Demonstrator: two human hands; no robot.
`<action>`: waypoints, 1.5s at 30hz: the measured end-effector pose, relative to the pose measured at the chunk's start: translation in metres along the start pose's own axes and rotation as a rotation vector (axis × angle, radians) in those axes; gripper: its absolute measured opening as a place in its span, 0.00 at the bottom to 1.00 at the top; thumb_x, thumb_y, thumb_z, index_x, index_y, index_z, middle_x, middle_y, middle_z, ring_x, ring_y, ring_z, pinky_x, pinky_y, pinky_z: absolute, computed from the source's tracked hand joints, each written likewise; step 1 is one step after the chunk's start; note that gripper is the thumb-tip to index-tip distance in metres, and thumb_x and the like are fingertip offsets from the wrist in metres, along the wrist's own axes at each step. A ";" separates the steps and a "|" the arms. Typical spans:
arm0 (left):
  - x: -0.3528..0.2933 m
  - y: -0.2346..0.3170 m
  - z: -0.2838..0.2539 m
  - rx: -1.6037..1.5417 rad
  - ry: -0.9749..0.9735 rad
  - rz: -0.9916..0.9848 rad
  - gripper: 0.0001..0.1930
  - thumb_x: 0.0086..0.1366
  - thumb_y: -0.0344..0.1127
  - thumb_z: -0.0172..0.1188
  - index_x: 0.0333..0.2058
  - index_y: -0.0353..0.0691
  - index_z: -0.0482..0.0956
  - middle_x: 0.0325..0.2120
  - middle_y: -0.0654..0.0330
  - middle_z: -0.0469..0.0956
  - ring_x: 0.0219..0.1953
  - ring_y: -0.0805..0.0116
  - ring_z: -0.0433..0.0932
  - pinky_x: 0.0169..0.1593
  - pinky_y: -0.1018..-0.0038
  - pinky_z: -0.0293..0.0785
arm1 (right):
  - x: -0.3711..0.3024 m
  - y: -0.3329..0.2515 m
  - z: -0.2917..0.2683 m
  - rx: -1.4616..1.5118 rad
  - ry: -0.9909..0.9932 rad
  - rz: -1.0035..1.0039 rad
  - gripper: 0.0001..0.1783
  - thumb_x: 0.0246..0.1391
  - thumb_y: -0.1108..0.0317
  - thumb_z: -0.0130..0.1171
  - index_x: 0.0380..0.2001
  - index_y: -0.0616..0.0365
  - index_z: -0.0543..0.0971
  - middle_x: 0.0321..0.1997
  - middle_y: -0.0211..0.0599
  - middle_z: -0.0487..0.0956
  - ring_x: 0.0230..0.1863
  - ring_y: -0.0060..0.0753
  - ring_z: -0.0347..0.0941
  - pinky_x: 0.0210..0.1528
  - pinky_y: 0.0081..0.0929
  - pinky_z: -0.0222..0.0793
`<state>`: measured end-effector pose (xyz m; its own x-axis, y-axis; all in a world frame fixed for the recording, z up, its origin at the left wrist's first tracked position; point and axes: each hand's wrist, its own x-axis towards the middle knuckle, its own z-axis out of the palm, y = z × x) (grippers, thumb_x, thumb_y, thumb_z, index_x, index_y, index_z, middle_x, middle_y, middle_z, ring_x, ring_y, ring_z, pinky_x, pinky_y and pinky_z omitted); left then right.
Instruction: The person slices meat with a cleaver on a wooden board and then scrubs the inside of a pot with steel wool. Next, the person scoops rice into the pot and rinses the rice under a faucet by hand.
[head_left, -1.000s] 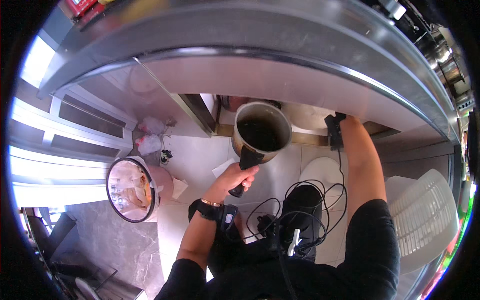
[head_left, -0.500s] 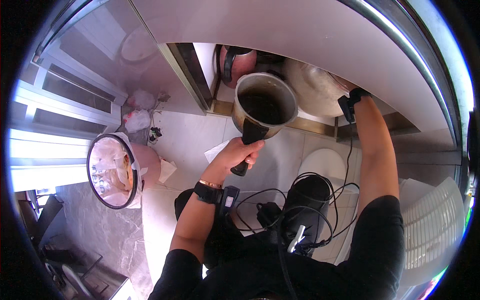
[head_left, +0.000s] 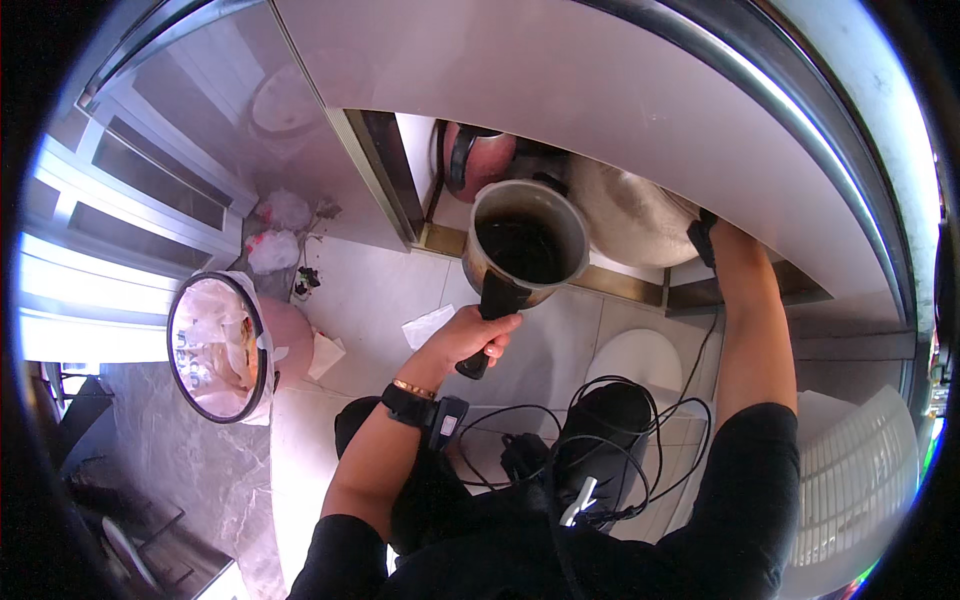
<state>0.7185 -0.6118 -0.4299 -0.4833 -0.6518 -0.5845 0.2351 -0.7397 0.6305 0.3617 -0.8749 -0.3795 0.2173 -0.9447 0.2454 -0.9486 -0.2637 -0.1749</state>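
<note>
My left hand (head_left: 475,338) is wrapped round the black handle (head_left: 497,300) of a deep metal pot (head_left: 582,240). The pot is held up in front of the low cabinet opening with its mouth showing; the inside is dark and the outer wall is stained brown. My right forearm (head_left: 745,300) reaches into the right end of the opening. The cabinet panel hides the fingers, so what they hold, if anything, does not show. Beside that wrist lies a large rounded beige-grey thing (head_left: 630,210), whose kind I cannot make out. A pink kettle (head_left: 488,162) with a black handle stands inside at the left.
A lined pink bin (head_left: 292,345) with rubbish in it stands at the left. Plastic bags (head_left: 272,250) lie by the cabinet. A white round lid-like thing (head_left: 640,362) sits on the floor, a slotted white basket (head_left: 860,490) at the right. Black cables (head_left: 600,440) loop over my lap.
My right hand has gone deeper behind the panel, out of sight. The beige-grey thing has shifted or turned slightly. My left hand still holds the pot, slightly lower in view.
</note>
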 end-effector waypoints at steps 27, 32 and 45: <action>0.007 -0.012 -0.004 0.029 0.030 0.029 0.13 0.58 0.40 0.61 0.22 0.41 0.68 0.15 0.67 0.67 0.15 0.78 0.65 0.20 0.78 0.65 | -0.013 0.018 -0.007 0.013 0.143 -0.045 0.17 0.52 0.58 0.50 0.37 0.59 0.76 0.35 0.45 0.77 0.39 0.44 0.72 0.42 0.36 0.67; 0.010 -0.014 -0.005 0.027 0.014 0.044 0.13 0.57 0.39 0.61 0.21 0.41 0.68 0.15 0.66 0.67 0.15 0.78 0.65 0.20 0.77 0.65 | -0.021 0.024 -0.014 -0.045 0.256 -0.095 0.17 0.52 0.57 0.50 0.37 0.59 0.76 0.35 0.45 0.77 0.38 0.44 0.72 0.41 0.36 0.67; 0.013 -0.012 -0.005 0.052 -0.001 0.060 0.15 0.57 0.41 0.62 0.19 0.42 0.68 0.13 0.68 0.66 0.14 0.78 0.64 0.18 0.77 0.64 | -0.057 -0.076 -0.059 0.974 -0.141 -0.098 0.11 0.49 0.62 0.56 0.30 0.59 0.76 0.23 0.33 0.75 0.22 0.31 0.70 0.26 0.25 0.68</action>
<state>0.7135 -0.6125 -0.4476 -0.4706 -0.6947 -0.5439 0.2197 -0.6893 0.6904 0.4084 -0.7895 -0.3242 0.3703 -0.9079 0.1965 -0.3349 -0.3277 -0.8834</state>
